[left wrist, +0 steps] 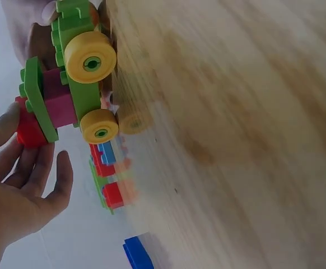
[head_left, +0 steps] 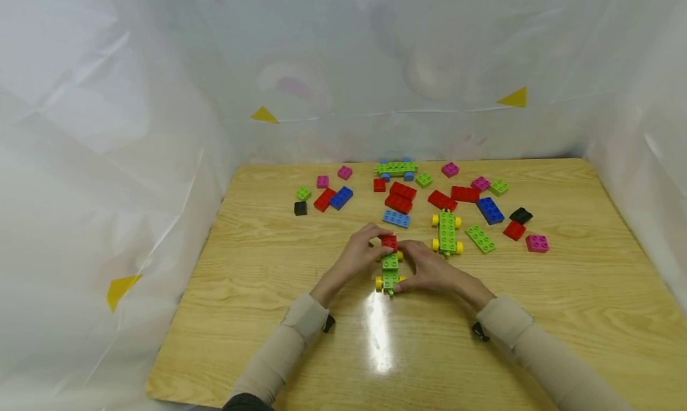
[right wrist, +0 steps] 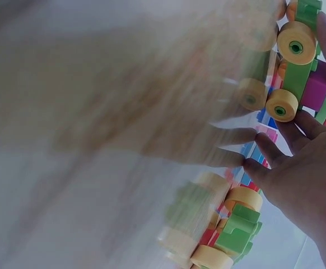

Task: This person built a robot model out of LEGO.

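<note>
My left hand (head_left: 359, 253) pinches a red toy brick (head_left: 389, 241) on the front of a green wheeled toy base (head_left: 390, 281) with yellow wheels. In the left wrist view, the red brick sits at a green brick (left wrist: 38, 98), which is stacked on a magenta brick (left wrist: 60, 98) on the base. My right hand (head_left: 429, 269) holds the base from its right side, thumb at the rear end and fingers along the front. Part of the red brick is hidden by the left fingers.
A second green base with yellow wheels (head_left: 446, 233) stands right of the hands. Behind are a light blue brick (head_left: 396, 219), red bricks (head_left: 399, 203) and a green base with blue wheels (head_left: 395, 169). Several loose bricks, including a dark blue one (head_left: 490, 210), lie across the back.
</note>
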